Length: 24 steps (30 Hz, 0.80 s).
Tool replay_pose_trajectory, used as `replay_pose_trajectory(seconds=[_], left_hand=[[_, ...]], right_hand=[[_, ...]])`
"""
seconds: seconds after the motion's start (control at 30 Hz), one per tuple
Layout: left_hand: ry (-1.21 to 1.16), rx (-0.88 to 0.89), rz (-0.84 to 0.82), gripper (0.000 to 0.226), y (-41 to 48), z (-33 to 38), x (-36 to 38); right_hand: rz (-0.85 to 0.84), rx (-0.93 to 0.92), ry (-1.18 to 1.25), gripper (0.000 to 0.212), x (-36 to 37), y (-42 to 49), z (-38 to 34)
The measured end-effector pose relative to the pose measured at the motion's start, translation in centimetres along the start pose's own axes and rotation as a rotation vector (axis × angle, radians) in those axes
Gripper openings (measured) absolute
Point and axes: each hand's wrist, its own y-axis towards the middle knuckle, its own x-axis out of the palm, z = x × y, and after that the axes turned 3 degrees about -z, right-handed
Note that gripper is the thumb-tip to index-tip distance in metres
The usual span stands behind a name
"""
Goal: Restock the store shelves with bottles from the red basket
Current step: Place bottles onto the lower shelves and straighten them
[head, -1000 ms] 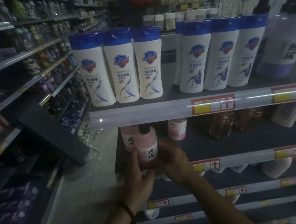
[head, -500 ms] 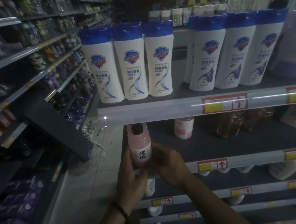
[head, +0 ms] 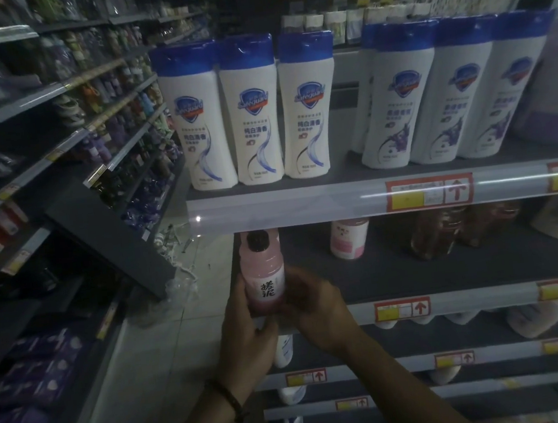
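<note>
- Placement underway: left hand and right hand grip pink bottle at the shelf front.
- Next, likely: push it deeper onto the shelf, release.

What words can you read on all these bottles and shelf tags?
"搓泥" on the pink bottle.
"Safeguard" on the left white bottles.
"纯白清香" on those same bottles.
The right white bottles and price tags: too blurred to read.
</note>
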Motion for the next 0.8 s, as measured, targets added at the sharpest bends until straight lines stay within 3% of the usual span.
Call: replay_pose_trajectory(seconds=[0.27,0.47,0.53,0.63,0.8], left_hand=[[-0.021,0.021,0.044,0.089,-0.1,-0.1,0.7],[0.106,0.063,0.233,0.059,-1.4,0.0,2.2],[0.150,0.086,0.183,0.054,-1.9,0.0,2.8],[0.151,0.123,-0.020,0.041,-1.9,0.7,3.8],[0.064,0.142,-0.129,0.039,0.0,3.0,5.7]], right_hand=[[0.010,0.007,-0.098,0.052,-0.2,0.0,0.2],[0.021,0.050,-0.163,0.047,-1.1,-0.1,0.9],[0.037,0.081,-0.190,0.044,-1.7,0.0,1.3],[0.079,0.110,-0.233,0.040,-2.8,0.1,2.0],[0.152,0.189,-0.285,0.023,-6.0,0.9,3.7]])
